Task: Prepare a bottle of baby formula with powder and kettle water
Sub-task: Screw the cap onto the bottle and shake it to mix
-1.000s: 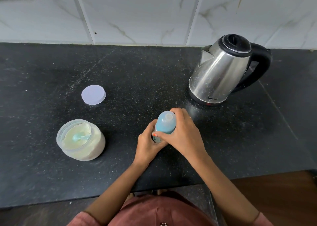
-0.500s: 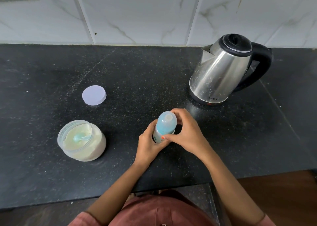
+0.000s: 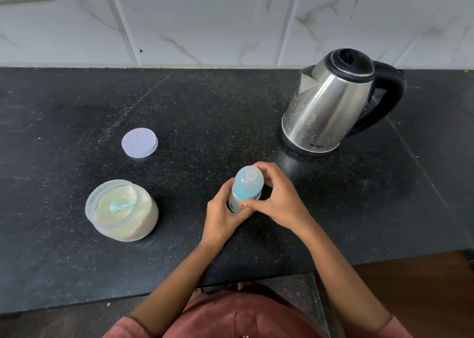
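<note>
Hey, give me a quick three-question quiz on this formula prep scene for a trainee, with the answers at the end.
1. True or false: the jar lid sits on the powder jar.
2. How is the bottle held? A) by one hand B) by both hands C) by neither hand
3. Fill in: the scoop lies inside the ____.

Key:
1. False. The jar lid lies on the counter, behind the open powder jar.
2. B. The left hand grips its body and the right hand grips its top.
3. powder jar
</note>
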The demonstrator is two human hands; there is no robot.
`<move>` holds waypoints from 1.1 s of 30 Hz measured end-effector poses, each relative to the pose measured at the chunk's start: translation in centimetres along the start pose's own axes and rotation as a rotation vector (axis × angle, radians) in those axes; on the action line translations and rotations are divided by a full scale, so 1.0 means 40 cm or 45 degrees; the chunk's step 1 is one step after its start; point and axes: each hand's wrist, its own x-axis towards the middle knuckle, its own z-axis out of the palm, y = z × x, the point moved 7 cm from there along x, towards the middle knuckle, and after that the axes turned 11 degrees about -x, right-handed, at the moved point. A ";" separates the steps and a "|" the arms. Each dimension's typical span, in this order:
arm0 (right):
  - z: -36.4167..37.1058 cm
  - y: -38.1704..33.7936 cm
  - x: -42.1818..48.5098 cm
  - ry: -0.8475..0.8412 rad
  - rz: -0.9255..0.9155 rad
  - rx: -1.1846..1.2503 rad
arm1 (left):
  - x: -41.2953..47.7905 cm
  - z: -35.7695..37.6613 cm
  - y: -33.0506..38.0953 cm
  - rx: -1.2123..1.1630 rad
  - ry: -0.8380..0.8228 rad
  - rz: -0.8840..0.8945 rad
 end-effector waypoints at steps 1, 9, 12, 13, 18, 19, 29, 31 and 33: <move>0.006 0.001 -0.001 0.066 0.022 -0.025 | 0.000 0.000 0.001 0.004 0.002 0.005; 0.030 0.000 -0.012 -0.153 -0.067 0.235 | -0.003 0.000 0.008 0.012 0.007 0.027; 0.013 0.009 -0.010 -0.153 -0.059 0.221 | -0.003 0.003 0.007 0.008 0.003 0.024; 0.008 0.010 -0.008 -0.125 -0.047 0.213 | -0.003 0.003 0.007 0.006 0.000 0.025; 0.018 0.006 0.004 0.127 -0.003 -0.004 | 0.000 0.001 0.003 0.011 0.016 0.033; 0.023 0.004 0.004 0.158 0.009 -0.025 | 0.000 0.001 0.004 0.015 0.021 0.035; 0.024 0.016 -0.005 -0.166 -0.057 0.262 | -0.001 0.002 0.003 0.032 0.006 0.030; 0.018 0.018 0.000 -0.091 -0.027 0.232 | -0.001 0.002 0.004 0.037 0.006 0.032; 0.017 0.015 0.002 0.040 -0.020 0.124 | -0.001 0.001 0.004 0.037 0.014 0.035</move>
